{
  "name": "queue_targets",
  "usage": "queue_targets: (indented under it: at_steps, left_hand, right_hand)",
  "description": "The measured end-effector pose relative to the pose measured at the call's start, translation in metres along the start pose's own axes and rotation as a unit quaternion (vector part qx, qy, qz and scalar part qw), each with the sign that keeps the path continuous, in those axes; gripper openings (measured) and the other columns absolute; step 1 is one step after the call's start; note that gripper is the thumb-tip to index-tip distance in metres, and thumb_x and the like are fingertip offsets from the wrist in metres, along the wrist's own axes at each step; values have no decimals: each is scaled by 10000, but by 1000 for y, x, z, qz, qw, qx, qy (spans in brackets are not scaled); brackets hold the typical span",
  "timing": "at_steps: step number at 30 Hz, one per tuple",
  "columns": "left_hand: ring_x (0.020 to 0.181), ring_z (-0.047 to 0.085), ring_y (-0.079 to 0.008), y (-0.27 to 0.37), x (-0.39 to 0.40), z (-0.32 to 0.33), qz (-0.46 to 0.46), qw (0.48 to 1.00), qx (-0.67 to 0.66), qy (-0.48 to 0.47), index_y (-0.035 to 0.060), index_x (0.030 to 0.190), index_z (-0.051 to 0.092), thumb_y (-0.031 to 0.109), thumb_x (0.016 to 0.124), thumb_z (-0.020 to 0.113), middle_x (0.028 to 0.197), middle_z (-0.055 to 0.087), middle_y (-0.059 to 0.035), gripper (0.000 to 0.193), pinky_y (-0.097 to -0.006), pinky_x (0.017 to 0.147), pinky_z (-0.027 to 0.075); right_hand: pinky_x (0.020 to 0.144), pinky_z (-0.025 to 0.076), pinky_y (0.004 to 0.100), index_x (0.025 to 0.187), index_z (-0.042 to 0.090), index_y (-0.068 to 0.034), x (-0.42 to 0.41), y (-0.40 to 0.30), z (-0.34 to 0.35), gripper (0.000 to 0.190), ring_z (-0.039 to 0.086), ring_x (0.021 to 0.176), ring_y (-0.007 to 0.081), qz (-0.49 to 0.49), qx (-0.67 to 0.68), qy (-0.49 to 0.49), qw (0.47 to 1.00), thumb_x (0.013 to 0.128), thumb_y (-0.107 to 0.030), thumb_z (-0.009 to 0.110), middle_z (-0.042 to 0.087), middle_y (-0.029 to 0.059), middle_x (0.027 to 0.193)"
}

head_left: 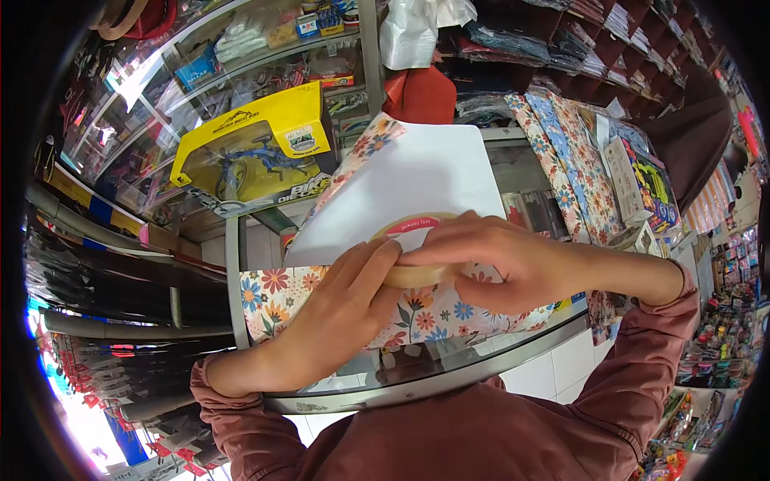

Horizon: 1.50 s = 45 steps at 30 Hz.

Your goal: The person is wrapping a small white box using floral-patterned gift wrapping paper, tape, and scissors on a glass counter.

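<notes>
Between both hands, above the counter, is a roll of clear yellowish adhesive tape [415,276] with a red and white inner core. My left hand [346,306] grips the roll's left side, thumb partly hidden. From the right, my right hand [496,258] holds the roll, its index finger reaching across to my left fingertips and the thumb curled below. Whether a tape end is lifted cannot be made out. Under the hands lies floral wrapping paper [274,297], its front part showing flowers. Behind it the plain white underside [433,156] faces up, with a folded floral corner at the back.
A boxed die-cast toy bike [258,150] stands at the back left of the glass counter [415,401]. Folded floral sheets [583,162] and a colourful toy box [646,180] lie at the right. A glass cabinet [210,78] and clothing shelves [577,48] rise behind.
</notes>
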<state>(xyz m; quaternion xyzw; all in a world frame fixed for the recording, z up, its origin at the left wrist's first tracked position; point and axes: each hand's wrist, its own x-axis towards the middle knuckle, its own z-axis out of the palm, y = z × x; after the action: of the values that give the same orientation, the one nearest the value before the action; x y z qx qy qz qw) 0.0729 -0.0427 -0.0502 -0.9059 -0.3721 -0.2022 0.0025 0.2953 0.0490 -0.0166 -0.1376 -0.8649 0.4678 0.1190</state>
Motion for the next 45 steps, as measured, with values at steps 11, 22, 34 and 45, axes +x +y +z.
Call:
queue_targets:
  at_steps: [11, 22, 34, 45]
  left_hand:
    - [1168, 495, -396, -4, 0, -5, -35, 993, -90, -65, -117, 1082, 523, -76, 748, 601, 1239, 404, -236, 345, -404, 882, 515]
    - [1198, 475, -400, -4, -2, -3, -64, 986, -134, -73, -118, 1109, 526, -26, 848, 580, 1274, 387, -245, 282, -417, 940, 476]
    - [1324, 347, -493, 2, 4, -7, -39, 995, -75, -44, -92, 1099, 577, -18, 829, 597, 1470, 228, -280, 280, -466, 1004, 457]
    - [1246, 455, -407, 3, 1, -5, -16, 998, -23, -48, -114, 1118, 543, -49, 722, 615, 1280, 399, -229, 407, -405, 969, 501]
  right_hand:
    - [911, 436, 351, 1053, 669, -3, -6, 35, -30, 260, 633, 932, 242, -44, 17, -78, 996, 794, 10, 640, 693, 118, 1044]
    - [943, 445, 363, 1270, 598, -17, -10, 37, -27, 549, 606, 1053, 252, -23, 155, -85, 984, 744, 108, 502, 648, 147, 1186]
    - [894, 488, 422, 1077, 639, 5, -6, 8, 9, 326, 668, 787, 276, -40, -87, 67, 993, 753, -21, 625, 677, 139, 882]
    - [418, 412, 249, 906, 666, 30, 3, -5, 4, 168, 569, 505, 85, 46, 74, 117, 989, 816, -107, 629, 614, 79, 614]
